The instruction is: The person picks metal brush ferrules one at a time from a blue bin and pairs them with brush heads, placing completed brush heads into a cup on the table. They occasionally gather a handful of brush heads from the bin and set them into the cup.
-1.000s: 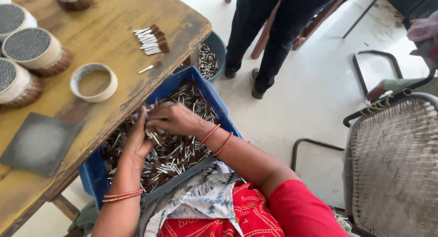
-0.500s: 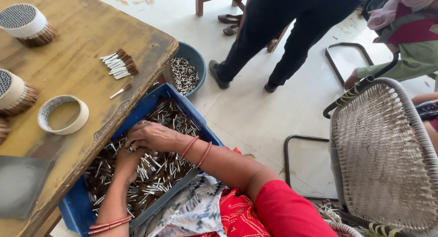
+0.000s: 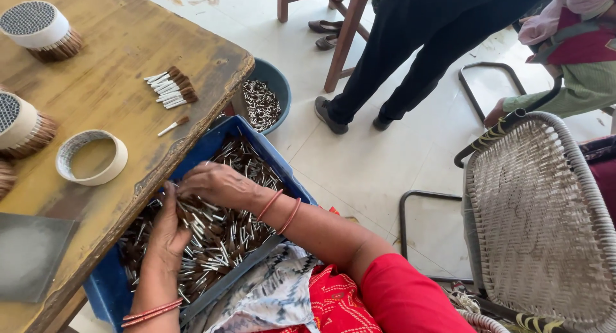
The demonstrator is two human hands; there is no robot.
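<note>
Brush heads point(image 3: 212, 233) fill the blue crate point(image 3: 282, 172) beside the wooden table point(image 3: 128, 63); left hand point(image 3: 168, 225) and right hand point(image 3: 215, 184) each close around a gathered bunch there, mid-sorting, aligning tips seems next

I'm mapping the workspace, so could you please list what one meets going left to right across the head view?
Grey slab → white ring → loose row of small brushes → blue crate with both hands in it → standing person's black trousers → woven chair.

Blue crate point(image 3: 269, 154) — brown-and-silver brush heads point(image 3: 218, 233) inside. Red sleeve point(image 3: 410, 301), orange bangles point(image 3: 280, 210) — teal bowl point(image 3: 277, 83) on pale floor point(image 3: 385, 160).
</note>
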